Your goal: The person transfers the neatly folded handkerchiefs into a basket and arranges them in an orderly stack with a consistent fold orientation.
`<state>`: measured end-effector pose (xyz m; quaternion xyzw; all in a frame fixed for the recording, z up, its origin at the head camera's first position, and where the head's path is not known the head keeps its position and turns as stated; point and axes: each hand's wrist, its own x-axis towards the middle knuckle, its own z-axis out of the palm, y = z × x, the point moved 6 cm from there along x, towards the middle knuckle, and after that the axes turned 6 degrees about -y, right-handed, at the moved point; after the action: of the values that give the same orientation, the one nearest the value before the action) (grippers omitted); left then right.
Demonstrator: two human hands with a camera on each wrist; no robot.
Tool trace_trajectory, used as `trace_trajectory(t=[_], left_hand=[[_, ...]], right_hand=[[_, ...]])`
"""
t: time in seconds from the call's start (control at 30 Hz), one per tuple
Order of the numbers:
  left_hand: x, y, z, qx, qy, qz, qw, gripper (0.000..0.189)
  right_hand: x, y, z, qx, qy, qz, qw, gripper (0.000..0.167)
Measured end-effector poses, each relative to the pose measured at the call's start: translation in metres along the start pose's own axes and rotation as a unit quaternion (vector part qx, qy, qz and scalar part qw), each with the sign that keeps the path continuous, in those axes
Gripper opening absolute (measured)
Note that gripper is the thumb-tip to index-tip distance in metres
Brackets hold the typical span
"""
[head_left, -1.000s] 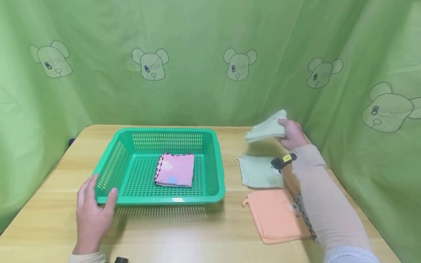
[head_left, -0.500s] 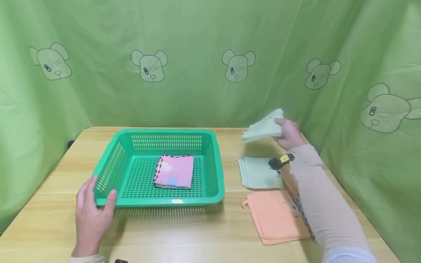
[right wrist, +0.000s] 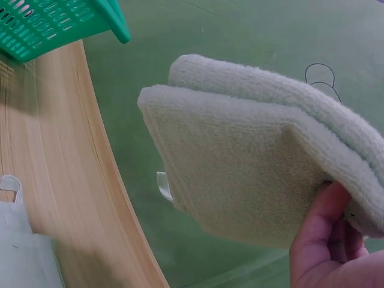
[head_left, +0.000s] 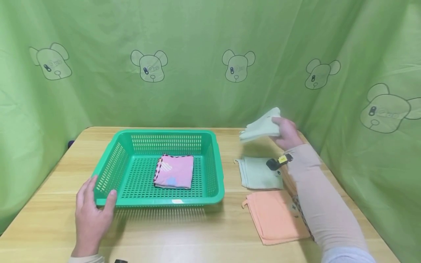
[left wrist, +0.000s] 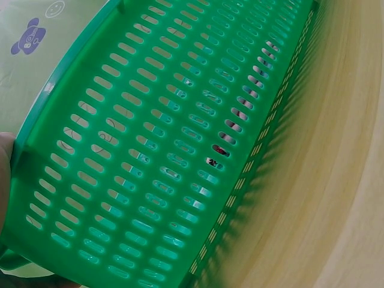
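Note:
My right hand pinches a folded pale green towel and holds it raised above the table's far right part. In the right wrist view the towel's thick folds and a small white loop show, with the thumb pressing it. At the near left corner of a green plastic basket, my left hand grips the rim, thumb in front and fingers on the left side. Inside the basket lies a folded pink towel with a dark checked edge.
Right of the basket, another folded pale green towel lies behind a folded orange towel. A patterned cloth is mostly hidden under my right forearm. A green curtain hangs behind the wooden table.
My right hand has moved slightly left with the pale green towel in it. The left hand and the basket have stayed in place.

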<state>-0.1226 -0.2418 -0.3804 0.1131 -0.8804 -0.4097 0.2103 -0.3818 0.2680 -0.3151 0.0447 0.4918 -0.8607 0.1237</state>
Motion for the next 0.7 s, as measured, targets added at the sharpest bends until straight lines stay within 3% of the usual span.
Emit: trace_trajectory(t=[0.17, 0.7], left_hand=[[0.000, 0.001, 0.000, -0.001, 0.002, 0.002, 1.0000, 0.068], [0.000, 0.000, 0.000, -0.003, 0.004, 0.004, 1.0000, 0.068]], right_hand=[[0.000, 0.002, 0.004, 0.006, -0.001, -0.003, 1.0000, 0.031], [0.001, 0.009, 0.022, -0.002, -0.019, -0.012, 0.9997, 0.033]])
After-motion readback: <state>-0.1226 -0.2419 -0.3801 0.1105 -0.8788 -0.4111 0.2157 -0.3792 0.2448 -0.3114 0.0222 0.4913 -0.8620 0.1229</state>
